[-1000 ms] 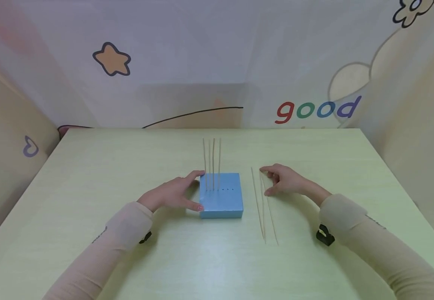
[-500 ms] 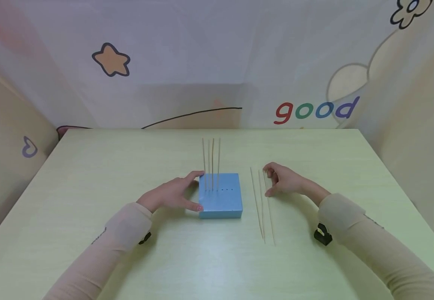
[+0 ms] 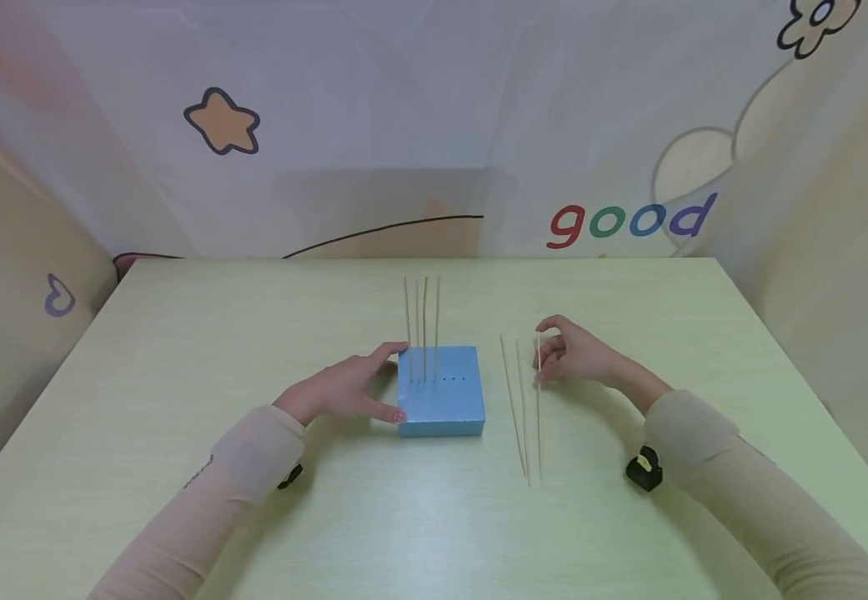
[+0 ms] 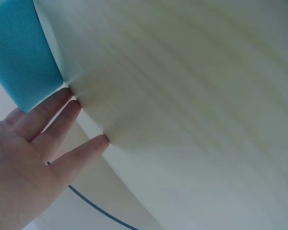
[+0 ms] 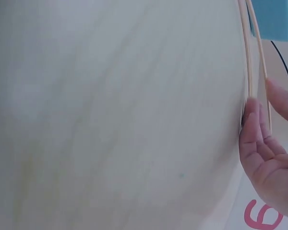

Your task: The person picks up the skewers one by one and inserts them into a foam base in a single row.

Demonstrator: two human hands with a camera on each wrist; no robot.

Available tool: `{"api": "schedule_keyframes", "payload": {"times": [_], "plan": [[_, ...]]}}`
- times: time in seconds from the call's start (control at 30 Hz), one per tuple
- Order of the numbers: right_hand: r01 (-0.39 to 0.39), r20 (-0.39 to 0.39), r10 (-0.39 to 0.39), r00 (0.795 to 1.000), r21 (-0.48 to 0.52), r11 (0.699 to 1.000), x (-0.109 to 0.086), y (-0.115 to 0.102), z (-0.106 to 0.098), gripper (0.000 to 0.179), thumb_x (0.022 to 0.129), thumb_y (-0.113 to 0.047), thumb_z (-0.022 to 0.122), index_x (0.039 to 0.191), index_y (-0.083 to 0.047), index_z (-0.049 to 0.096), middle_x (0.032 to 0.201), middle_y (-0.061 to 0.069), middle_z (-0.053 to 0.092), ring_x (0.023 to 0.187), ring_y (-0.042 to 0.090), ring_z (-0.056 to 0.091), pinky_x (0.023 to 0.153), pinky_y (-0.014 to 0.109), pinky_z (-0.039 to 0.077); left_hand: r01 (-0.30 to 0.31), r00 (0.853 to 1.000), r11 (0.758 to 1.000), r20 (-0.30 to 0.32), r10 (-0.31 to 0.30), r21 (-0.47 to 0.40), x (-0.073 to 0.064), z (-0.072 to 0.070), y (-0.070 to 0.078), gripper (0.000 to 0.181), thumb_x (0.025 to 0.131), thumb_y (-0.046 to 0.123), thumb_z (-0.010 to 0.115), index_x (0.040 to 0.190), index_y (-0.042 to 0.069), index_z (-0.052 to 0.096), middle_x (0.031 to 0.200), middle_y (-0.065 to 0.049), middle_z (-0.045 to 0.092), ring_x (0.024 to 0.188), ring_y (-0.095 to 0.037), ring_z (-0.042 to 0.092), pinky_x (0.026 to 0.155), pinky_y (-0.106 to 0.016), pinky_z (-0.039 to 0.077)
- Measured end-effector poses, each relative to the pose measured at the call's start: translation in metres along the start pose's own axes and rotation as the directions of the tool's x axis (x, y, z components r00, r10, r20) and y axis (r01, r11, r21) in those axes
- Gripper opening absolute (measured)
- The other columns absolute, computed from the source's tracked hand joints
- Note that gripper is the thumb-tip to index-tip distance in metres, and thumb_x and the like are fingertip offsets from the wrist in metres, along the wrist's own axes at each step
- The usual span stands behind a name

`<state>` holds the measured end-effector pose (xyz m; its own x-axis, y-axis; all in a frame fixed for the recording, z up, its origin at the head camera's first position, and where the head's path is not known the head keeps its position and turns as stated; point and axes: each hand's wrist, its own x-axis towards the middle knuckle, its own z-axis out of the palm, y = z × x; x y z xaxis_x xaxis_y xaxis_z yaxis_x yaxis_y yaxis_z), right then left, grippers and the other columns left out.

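A blue foam block [image 3: 444,400] lies mid-table, with several thin wooden sticks [image 3: 424,325] upright in its top and three small dark holes to their right. My left hand [image 3: 343,385] touches the block's left side, index finger at the far corner and thumb at the near one. Its other fingers [image 4: 55,120] are fairly straight, tips on the table in the left wrist view. My right hand [image 3: 576,354] holds a thin wooden stick [image 3: 539,417] between thumb and fingers near its far end. Two more sticks [image 3: 512,400] lie between this hand and the block.
The pale wooden table [image 3: 253,300] ends at a printed cloth backdrop [image 3: 373,108] with a star and the word "good". Cloth also hangs at both sides. Black wrist devices show under both cuffs, one at the right wrist [image 3: 644,469].
My right hand has shifted slightly right and away, drawing its stick apart from the other two and raising its far end. My left hand and the block have stayed in place.
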<state>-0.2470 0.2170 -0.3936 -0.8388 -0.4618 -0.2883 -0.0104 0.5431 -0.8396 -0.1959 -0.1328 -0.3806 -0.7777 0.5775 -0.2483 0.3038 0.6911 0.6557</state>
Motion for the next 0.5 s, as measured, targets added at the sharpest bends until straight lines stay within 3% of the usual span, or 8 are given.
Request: {"api": "schedule_keyframes", "payload": {"times": [0.2, 0.33, 0.5], "plan": [[-0.012, -0.051, 0.016, 0.999, 0.076, 0.997, -0.008, -0.001, -0.004, 0.068, 0.083, 0.004, 0.06, 0.136, 0.003, 0.018, 0.091, 0.016, 0.064, 0.078, 0.021, 0.063, 0.076, 0.029, 0.051, 0.013, 1.0, 1.0, 0.0, -0.013, 0.002, -0.001, 0.0, 0.001, 0.1, 0.071, 0.046, 0.074, 0.145, 0.019, 0.013, 0.143, -0.012, 0.033, 0.128, -0.029, 0.035, 0.104, -0.046, 0.025], [0.024, -0.113, -0.008, 0.994, 0.147, 0.989, -0.012, -0.003, -0.004, 0.07, 0.084, 0.004, 0.058, 0.141, -0.002, 0.017, 0.096, 0.023, 0.061, 0.077, 0.021, 0.064, 0.074, 0.034, 0.052, 0.014, 1.0, 1.0, 0.0, -0.014, 0.0, -0.002, 0.0, 0.001, 0.1, 0.07, 0.046, 0.074, 0.145, 0.019, 0.013, 0.143, -0.012, 0.033, 0.127, -0.029, 0.036, 0.104, -0.046, 0.025], [0.072, -0.199, -0.032, 0.979, 0.196, 0.978, -0.019, -0.011, -0.007, 0.07, 0.085, 0.003, 0.059, 0.143, -0.006, 0.02, 0.097, 0.021, 0.063, 0.076, 0.018, 0.065, 0.068, 0.029, 0.053, 0.007, 1.0, 1.0, 0.001, -0.007, 0.001, -0.002, 0.0, 0.001, 0.101, 0.07, 0.047, 0.074, 0.145, 0.019, 0.013, 0.142, -0.013, 0.033, 0.125, -0.028, 0.038, 0.104, -0.045, 0.026]]}}
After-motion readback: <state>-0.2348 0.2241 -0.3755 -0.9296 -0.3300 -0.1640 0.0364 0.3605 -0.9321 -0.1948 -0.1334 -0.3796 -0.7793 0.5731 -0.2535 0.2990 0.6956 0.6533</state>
